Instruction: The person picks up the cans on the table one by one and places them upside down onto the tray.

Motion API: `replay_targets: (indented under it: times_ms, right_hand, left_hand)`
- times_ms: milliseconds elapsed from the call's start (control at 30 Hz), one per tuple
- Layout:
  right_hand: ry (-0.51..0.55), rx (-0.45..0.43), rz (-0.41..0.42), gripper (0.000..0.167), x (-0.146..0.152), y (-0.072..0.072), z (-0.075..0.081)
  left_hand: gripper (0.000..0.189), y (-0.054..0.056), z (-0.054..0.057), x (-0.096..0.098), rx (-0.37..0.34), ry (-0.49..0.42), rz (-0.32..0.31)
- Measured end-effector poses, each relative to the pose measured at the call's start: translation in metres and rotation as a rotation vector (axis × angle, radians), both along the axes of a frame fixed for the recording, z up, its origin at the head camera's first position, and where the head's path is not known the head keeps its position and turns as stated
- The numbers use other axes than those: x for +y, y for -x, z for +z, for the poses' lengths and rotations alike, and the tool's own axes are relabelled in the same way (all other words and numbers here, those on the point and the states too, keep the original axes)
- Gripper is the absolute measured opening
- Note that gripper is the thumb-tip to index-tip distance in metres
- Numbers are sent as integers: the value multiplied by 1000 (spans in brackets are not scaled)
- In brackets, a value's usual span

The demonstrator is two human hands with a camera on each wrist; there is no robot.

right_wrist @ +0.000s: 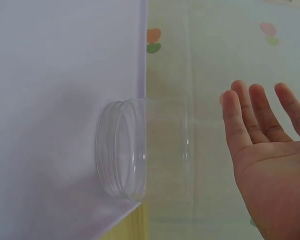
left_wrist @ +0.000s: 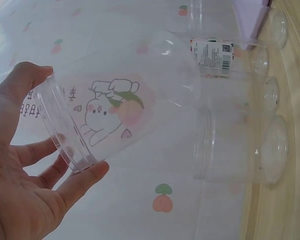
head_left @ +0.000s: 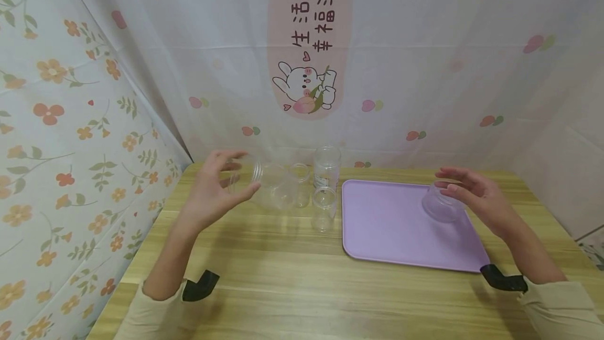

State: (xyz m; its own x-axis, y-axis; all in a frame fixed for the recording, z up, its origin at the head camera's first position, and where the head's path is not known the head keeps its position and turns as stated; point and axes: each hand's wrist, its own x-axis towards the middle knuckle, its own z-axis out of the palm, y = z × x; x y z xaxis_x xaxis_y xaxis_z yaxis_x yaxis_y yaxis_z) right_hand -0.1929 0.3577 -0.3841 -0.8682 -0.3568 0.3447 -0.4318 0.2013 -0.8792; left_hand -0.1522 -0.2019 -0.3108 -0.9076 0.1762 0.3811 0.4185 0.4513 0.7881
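Observation:
My left hand (head_left: 207,193) grips a clear plastic jar (left_wrist: 65,130) by its ridged rim, thumb on one side and fingers on the other. The jar is tilted and its far end is blurred in the head view. Over the purple tray (head_left: 391,224), my right hand (right_wrist: 270,170) has its fingers loosely extended. Beneath it, a clear jar (right_wrist: 120,150) stands on the tray with its ridged mouth down, apart from the hand in the right wrist view.
Near the middle stand a tall clear jar (head_left: 327,157) with a label, a small jar (head_left: 324,214) and another clear jar (head_left: 300,190). They are left of the tray on the wooden table (head_left: 283,287). A printed curtain (head_left: 401,67) hangs behind.

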Motion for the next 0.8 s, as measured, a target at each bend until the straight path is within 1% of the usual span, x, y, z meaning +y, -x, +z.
replay_targets:
  times_ms: [100, 167, 267, 333, 500, 800]
  right_hand:
    - [21, -1, 15, 42, 0, 0, 0]
    - [57, -12, 36, 42, 0, 1, -1]
    - [113, -32, 77, 43, 1, 2, -3]
    - [149, -39, 110, 43, 1, 3, -4]
    - [166, -43, 151, 44, -1, 5, -3]
    - [173, -58, 149, 45, -8, 5, -2]
  left_hand:
    - [62, 0, 0, -2, 10, -20, 13]
    - [62, 0, -1, -3, 18, -36, 18]
    - [60, 2, -4, -6, 27, -61, 19]
    - [60, 4, -6, -7, 18, -90, 14]
    - [59, 7, -12, -9, -19, -183, -11]
    - [55, 11, -19, -7, -51, -281, -14]
